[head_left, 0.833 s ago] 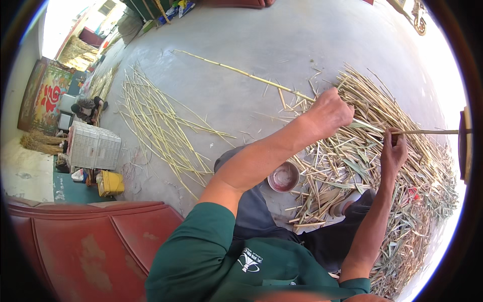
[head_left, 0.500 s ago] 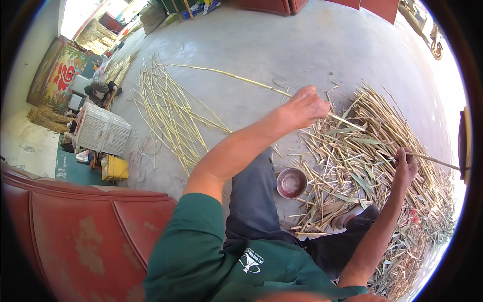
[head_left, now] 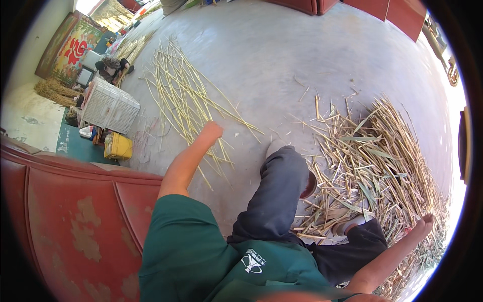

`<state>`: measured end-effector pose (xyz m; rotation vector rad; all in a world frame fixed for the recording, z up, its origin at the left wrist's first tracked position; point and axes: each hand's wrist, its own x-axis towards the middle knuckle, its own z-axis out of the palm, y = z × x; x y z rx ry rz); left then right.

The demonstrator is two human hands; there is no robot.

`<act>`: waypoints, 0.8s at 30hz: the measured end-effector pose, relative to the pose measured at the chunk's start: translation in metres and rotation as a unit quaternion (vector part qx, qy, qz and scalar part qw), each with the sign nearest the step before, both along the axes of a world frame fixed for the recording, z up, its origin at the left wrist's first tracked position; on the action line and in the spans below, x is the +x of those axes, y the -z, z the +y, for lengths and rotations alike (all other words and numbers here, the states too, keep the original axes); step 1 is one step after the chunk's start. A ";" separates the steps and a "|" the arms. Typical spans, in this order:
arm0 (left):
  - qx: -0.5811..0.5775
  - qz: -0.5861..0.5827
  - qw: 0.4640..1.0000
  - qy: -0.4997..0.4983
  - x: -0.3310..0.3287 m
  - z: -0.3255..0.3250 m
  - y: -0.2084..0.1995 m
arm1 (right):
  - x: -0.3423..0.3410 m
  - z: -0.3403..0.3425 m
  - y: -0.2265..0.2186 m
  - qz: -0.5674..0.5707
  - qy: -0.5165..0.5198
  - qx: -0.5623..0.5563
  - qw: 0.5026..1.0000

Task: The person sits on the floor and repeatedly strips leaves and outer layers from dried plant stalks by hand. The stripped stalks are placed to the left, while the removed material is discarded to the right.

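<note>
My left hand (head_left: 211, 131) is over the near right side of a spread of long pale stalks (head_left: 183, 90) on the floor. Its fingers look curled closed, and whether a stalk is in them is hidden. Out to the right, my right hand (head_left: 426, 225) hangs over the edge of a heap of cut dry stalks and leaves (head_left: 387, 151). It also looks closed, with nothing I can make out in it. A reddish bowl (head_left: 310, 185) sits between my leg and the heap, partly covered by my knee.
Close on my left stands a worn red panelled piece of furniture (head_left: 80, 211). Beyond it are a yellow container (head_left: 118, 146) and a white plastic crate (head_left: 110, 105). Another person (head_left: 111, 68) sits low at the far left, beside more stalks. Red panels (head_left: 297, 5) stand at the back.
My left hand has swung left to the pale stalks, and the long stalk it held no longer stretches out from it. My right hand has moved right and nearer. My left knee now partly covers the bowl.
</note>
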<state>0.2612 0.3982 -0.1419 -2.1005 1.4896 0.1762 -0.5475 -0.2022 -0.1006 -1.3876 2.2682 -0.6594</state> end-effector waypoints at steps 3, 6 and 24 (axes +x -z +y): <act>0.155 0.122 0.968 -0.156 -0.018 0.051 0.041 | -0.082 -0.015 0.046 0.383 -0.045 0.173 0.906; 0.044 0.255 0.949 -0.182 -0.037 0.035 0.040 | -0.094 -0.040 0.106 0.123 -0.085 0.086 0.985; -0.078 0.345 0.896 0.269 -0.321 -0.313 -0.010 | 0.301 0.118 0.229 0.227 -0.499 0.143 0.824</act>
